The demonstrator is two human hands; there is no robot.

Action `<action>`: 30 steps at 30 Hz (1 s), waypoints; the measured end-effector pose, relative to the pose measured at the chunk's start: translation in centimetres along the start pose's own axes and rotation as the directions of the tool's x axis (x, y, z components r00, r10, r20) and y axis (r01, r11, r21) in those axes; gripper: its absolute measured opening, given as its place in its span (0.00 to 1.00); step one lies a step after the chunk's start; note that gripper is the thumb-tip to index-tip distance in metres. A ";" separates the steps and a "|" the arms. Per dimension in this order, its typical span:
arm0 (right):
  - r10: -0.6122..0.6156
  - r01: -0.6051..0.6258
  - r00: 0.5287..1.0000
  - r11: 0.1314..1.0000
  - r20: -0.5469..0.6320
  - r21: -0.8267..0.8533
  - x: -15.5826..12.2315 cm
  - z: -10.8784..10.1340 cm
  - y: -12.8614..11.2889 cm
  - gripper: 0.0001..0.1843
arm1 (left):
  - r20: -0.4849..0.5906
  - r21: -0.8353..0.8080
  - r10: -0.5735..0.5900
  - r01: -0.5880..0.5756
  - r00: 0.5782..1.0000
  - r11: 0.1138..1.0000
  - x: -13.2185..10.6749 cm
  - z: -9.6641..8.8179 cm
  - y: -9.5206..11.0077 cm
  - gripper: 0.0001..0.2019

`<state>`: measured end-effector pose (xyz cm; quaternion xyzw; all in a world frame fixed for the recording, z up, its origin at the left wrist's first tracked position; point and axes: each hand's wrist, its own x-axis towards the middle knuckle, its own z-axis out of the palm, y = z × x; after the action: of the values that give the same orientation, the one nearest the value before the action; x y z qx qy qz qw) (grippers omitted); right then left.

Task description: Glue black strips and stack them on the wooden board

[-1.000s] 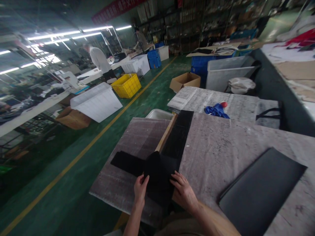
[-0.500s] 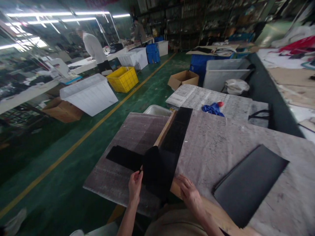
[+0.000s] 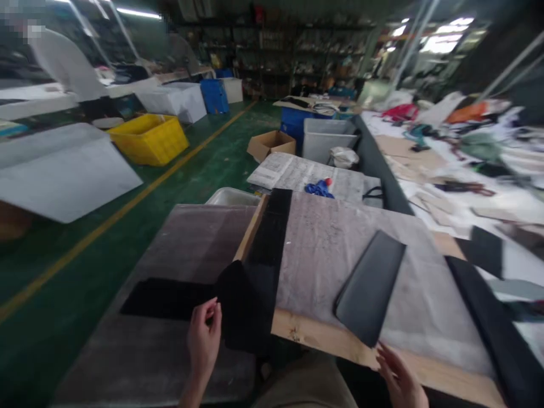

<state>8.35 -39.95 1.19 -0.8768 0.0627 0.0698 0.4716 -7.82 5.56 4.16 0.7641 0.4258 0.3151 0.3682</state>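
Note:
My left hand (image 3: 204,340) pinches the near edge of a long black fabric strip (image 3: 255,266), which runs along the left side of the wooden work board (image 3: 314,340) and folds over towards me. A second black strip (image 3: 165,297) lies crosswise on the lower grey table (image 3: 127,351). My right hand (image 3: 397,377) hovers with fingers spread at the board's near edge. It sits just below the corner of a dark grey panel (image 3: 369,286) that lies on the board's grey cloth cover (image 3: 335,249), and it holds nothing.
A blue rag with a red object (image 3: 318,188) lies on a farther table. A white tub (image 3: 232,196), a cardboard box (image 3: 271,144), grey and blue bins (image 3: 327,139), a yellow crate (image 3: 148,139) and white crates stand around. A person in white (image 3: 63,62) stands at far left. A cluttered bench runs on the right.
My view swung to the right. My right hand left the black strip and moved right to the board's near edge below the grey panel. My left hand kept its hold.

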 end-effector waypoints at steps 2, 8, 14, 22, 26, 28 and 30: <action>0.178 -0.169 0.983 0.970 -0.038 0.177 -0.4 -0.5 0.0 0.37 | 0.063 -0.038 0.078 -0.076 0.995 0.996 0.3 1.1 1.4 0.26; 0.355 -0.325 0.935 0.853 0.003 0.408 3.4 -1.3 -2.4 0.42 | 0.299 -0.086 0.341 -0.331 0.891 0.940 -3.8 5.1 4.1 0.19; 0.291 -0.281 0.956 0.879 0.034 0.384 9.3 -2.3 -3.9 0.41 | 0.572 -0.172 0.321 -0.271 0.755 0.947 -9.6 11.8 6.9 0.19; 0.243 -0.274 0.961 0.892 0.131 0.358 14.1 -0.5 -2.6 0.35 | 0.725 0.094 0.137 -0.294 0.675 0.951 -12.4 22.6 15.4 0.20; 0.205 -0.288 0.941 0.904 0.271 0.316 14.5 0.8 -1.2 0.35 | 0.687 0.228 0.002 -0.217 0.727 0.949 -13.6 25.5 18.2 0.22; 0.121 -0.210 0.931 0.949 0.344 0.236 14.9 1.3 -0.7 0.33 | 0.654 0.269 -0.074 -0.140 0.753 0.953 -14.1 26.4 19.1 0.23; 0.007 -0.081 0.921 0.982 0.389 0.173 15.8 1.9 -1.0 0.26 | 0.620 0.279 -0.142 -0.047 0.772 0.959 -14.0 27.2 19.7 0.23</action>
<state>23.93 -38.47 -1.86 -0.7963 -0.0056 0.2458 0.5528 15.93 -22.08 3.76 0.8582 0.3361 -0.0334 0.3866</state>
